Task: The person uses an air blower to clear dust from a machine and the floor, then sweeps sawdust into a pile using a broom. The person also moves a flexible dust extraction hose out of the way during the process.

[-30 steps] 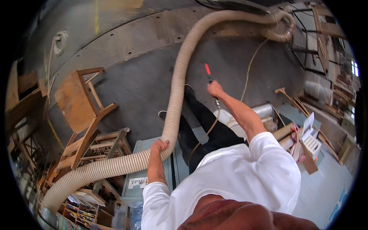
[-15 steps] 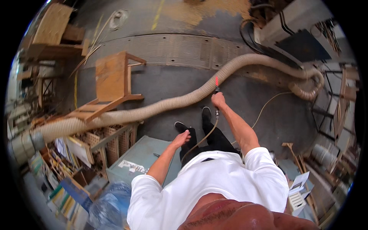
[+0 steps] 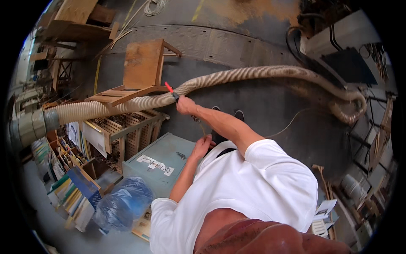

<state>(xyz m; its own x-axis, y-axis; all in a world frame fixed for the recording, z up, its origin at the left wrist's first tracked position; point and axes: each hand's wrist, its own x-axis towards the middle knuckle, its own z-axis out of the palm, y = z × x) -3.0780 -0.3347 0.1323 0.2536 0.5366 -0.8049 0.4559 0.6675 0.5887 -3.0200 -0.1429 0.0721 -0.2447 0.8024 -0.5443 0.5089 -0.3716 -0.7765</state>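
My right hand (image 3: 185, 105) is closed around an air blow gun (image 3: 176, 97) with a red nozzle (image 3: 168, 87). The nozzle points up and left, across the ribbed beige duct hose (image 3: 237, 75) and close to a wooden chair (image 3: 143, 67). A thin yellowish air hose (image 3: 203, 129) drops from the gun toward my left hand (image 3: 203, 147). That hand is curled in front of my waist, with the hose running into its fingers; the grip itself is partly hidden. The duct hose lies across the floor and passes beneath the chair's slatted part.
At my left stands a grey-green cabinet (image 3: 150, 146), with a wooden rack (image 3: 136, 129) beyond it. A blue plastic bag (image 3: 127, 201) sits nearby. Wooden boards (image 3: 76, 25) are at the far left, a grey machine (image 3: 344, 31) at the far right. Wooden handles (image 3: 323, 180) lean at right.
My right hand has swung left with the blow gun, from mid-floor to beside the chair. My left hand has curled in where the air hose hangs. The view has shifted.
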